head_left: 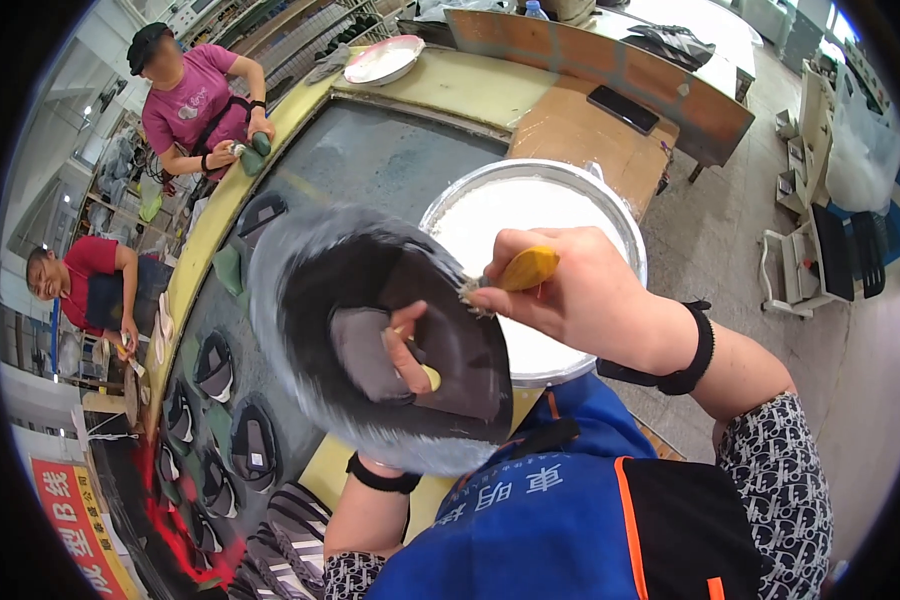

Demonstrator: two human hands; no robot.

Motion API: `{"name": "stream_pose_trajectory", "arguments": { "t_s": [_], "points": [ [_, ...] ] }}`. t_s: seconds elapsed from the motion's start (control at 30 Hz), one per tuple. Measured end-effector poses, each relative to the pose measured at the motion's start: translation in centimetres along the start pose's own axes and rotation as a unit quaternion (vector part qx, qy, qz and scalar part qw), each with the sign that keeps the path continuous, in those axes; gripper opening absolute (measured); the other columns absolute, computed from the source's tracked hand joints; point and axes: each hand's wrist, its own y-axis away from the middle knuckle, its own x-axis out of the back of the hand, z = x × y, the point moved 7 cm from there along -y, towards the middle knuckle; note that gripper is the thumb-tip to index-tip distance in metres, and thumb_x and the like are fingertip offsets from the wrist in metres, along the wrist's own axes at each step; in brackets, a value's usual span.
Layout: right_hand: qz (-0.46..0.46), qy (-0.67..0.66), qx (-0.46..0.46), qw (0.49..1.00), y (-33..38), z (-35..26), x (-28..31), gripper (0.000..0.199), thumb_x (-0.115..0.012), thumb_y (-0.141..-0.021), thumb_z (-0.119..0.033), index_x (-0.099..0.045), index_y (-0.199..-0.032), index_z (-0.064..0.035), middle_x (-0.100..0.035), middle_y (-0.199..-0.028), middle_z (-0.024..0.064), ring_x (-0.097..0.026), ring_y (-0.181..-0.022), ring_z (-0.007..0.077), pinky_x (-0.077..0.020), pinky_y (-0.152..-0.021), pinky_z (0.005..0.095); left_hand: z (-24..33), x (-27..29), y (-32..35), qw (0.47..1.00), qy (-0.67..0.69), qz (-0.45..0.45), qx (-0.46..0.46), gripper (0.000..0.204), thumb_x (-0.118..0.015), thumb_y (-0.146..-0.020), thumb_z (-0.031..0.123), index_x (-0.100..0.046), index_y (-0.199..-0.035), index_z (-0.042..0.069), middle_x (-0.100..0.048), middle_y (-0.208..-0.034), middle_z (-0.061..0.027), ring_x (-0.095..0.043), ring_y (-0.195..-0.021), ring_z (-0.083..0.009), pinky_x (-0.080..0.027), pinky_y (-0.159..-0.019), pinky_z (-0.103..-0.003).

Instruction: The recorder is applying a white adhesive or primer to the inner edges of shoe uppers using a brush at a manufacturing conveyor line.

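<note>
Shoe piece lies on a dark round board, pinched there by the left hand. Right hand is closed around a yellow-handled brush above the white glue basin.

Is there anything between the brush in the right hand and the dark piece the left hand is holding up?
Nothing visible. The right hand holds the yellow-handled brush with its bristles right at the edge of the dark piece, which the left hand supports. The white-filled metal basin lies behind them, not between.
</note>
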Motion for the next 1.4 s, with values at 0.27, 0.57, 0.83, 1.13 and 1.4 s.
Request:
{"name": "stream_pose_trajectory", "arguments": {
  "t_s": [0.27, 0.57, 0.83, 1.13, 1.4],
  "points": [
    [0.031, -0.009, 0.063, 0.997, -0.2, -0.2, 0.4, 0.029, -0.081, -0.086, -0.024, -0.06, -0.082, -0.0043, -0.069, -0.073, 0.0082, -0.069, -0.063, 0.0251, -0.0531, -0.06, 0.033, -7.1, 4.7, -5.0, 0.989, 0.085, -0.086, 0.086, 0.041, -0.04, -0.106, 0.027, -0.053, -0.132, -0.001, -0.065, -0.126, -0.0198, -0.066, -0.112, -0.0301, -0.052, -0.098, -0.036],
    [-0.121, -0.315, -0.259, 0.905, 0.9, 4.5, -1.4, 0.03, -0.076, -0.093, -0.025, -0.062, -0.08, -0.0019, -0.068, -0.07, 0.0046, -0.066, -0.059, 0.0095, -0.0527, -0.054, 0.0218, 1.9, 2.8, -6.9, 0.906, -0.074, 0.186, -0.372, 0.057, -0.033, -0.104, 0.024, -0.029, -0.148, -0.011, -0.06, -0.127, -0.0285, -0.066, -0.112, -0.0283, -0.055, -0.094, -0.036],
    [-0.164, -0.369, -0.288, 0.868, 2.7, 4.3, 0.7, 0.035, -0.074, -0.093, -0.031, -0.065, -0.078, -0.0007, -0.068, -0.069, 0.0042, -0.066, -0.058, 0.0098, -0.0531, -0.054, 0.0228, 5.0, 2.9, -8.1, 0.799, -0.169, 0.081, -0.572, 0.064, -0.041, -0.106, 0.014, -0.011, -0.16, 0.028, -0.03, -0.157, -0.0245, -0.061, -0.121, -0.0358, -0.055, -0.097, -0.042],
    [-0.068, -0.401, -0.234, 0.883, 1.3, 5.1, -0.7, 0.021, -0.072, -0.095, -0.019, -0.064, -0.087, -0.0021, -0.067, -0.076, 0.004, -0.064, -0.062, 0.0081, -0.0518, -0.056, 0.0214, 4.8, 1.9, -9.2, 0.863, -0.108, -0.038, -0.492, 0.04, -0.043, -0.106, 0.022, -0.035, -0.142, 0.01, -0.05, -0.128, -0.0214, -0.063, -0.107, -0.0323, -0.054, -0.087, -0.042],
    [0.176, -0.307, -0.185, 0.917, 0.6, 7.8, 5.2, 0.011, -0.062, -0.099, -0.014, -0.061, -0.097, -0.0025, -0.061, -0.083, 0.0009, -0.055, -0.064, 0.0046, -0.042, -0.052, 0.0199, -10.9, 9.4, -3.3, 0.925, 0.329, 0.155, 0.109, 0.035, -0.061, -0.101, 0.02, -0.054, -0.132, 0.005, -0.066, -0.118, -0.0096, -0.07, -0.095, -0.0218, -0.059, -0.082, -0.036]
  ]
}}
